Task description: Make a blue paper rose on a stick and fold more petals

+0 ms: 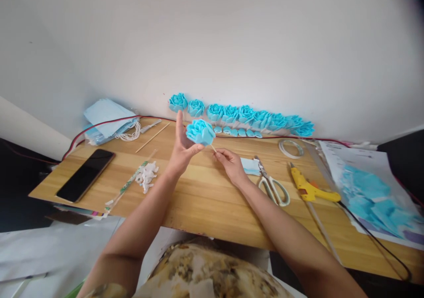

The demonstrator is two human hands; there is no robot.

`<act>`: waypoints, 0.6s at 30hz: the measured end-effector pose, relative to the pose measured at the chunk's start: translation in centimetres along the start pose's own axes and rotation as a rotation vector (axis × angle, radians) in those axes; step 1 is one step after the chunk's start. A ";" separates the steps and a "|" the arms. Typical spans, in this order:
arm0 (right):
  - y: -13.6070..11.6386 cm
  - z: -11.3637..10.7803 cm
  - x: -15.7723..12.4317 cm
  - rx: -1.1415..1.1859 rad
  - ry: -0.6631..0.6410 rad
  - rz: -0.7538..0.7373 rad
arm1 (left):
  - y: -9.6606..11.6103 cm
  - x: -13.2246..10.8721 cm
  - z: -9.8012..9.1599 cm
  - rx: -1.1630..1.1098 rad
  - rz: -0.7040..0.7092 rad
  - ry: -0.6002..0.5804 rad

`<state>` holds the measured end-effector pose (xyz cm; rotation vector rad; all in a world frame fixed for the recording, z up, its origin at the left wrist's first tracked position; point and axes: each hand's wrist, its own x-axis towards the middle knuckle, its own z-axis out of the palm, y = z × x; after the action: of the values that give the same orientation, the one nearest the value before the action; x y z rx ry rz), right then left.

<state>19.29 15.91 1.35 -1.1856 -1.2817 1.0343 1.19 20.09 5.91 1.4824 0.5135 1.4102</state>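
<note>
A blue artificial flower (200, 132) with layered petals tops a thin wooden stick (213, 148) above the table's middle. My right hand (230, 163) pinches that stick a little below the bloom. Beside the petals, my left hand (182, 150) is open, its index finger pointing up and its thumb along the flower's lower edge. Its other fingers are partly hidden behind the bloom. Several finished blue flowers (245, 113) stand in a row against the wall, with small folded blue pieces (233, 132) in front of them.
On the right lie scissors (273, 187), a yellow glue gun (311, 190), a tape roll (290, 149) and a bag of blue petals (374, 196). A phone (86, 174), white scraps (145, 175), a loose stick (152, 137) and blue sheets (107, 117) are on the left.
</note>
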 end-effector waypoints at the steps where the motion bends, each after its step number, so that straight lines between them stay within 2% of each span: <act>1: 0.1 0.0 0.0 0.015 0.025 0.007 | -0.2 0.1 0.0 -0.021 0.017 -0.008; 8: 0.4 0.2 0.1 0.020 0.060 0.017 | -0.5 0.4 0.0 -0.081 0.060 -0.044; 18: 0.5 0.3 0.0 -0.007 0.020 0.026 | 0.5 -0.3 -0.1 -0.086 -0.031 0.009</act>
<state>19.04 16.02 0.84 -1.2184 -1.2580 1.0348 0.87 19.65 6.18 1.3947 0.4737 1.3985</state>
